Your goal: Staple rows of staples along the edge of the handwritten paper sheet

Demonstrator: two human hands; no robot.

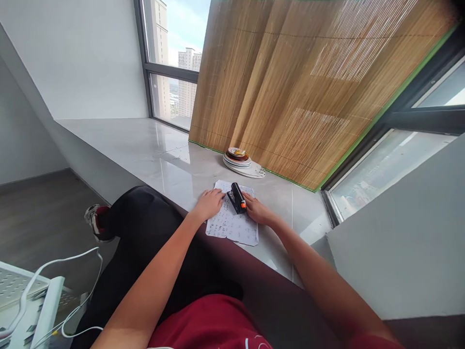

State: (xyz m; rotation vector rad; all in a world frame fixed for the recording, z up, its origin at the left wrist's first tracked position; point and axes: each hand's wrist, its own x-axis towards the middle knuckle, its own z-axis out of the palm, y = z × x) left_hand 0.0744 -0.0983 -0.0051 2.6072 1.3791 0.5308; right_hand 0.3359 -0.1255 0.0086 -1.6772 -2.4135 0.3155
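A black stapler [237, 196] with an orange patch on its near end stands on handwritten paper sheets [227, 224] on the pale sill. My left hand [209, 204] rests on the left part of the sheets, fingers stretched toward the stapler and holding nothing. On the other side, my right hand [257, 209] lies flat over the sheets' right edge. Its fingertips reach close beside the stapler; whether they touch it I cannot tell. The sheets lie slightly out of line at their near edge.
A stack of plates [238, 162] stands behind the paper, by a bamboo blind [283, 87] leaning across the window. The glossy tiled sill [134, 145] ends in a front edge by my legs. At lower left is a white perforated rack [51, 305] with a white cable [69, 259].
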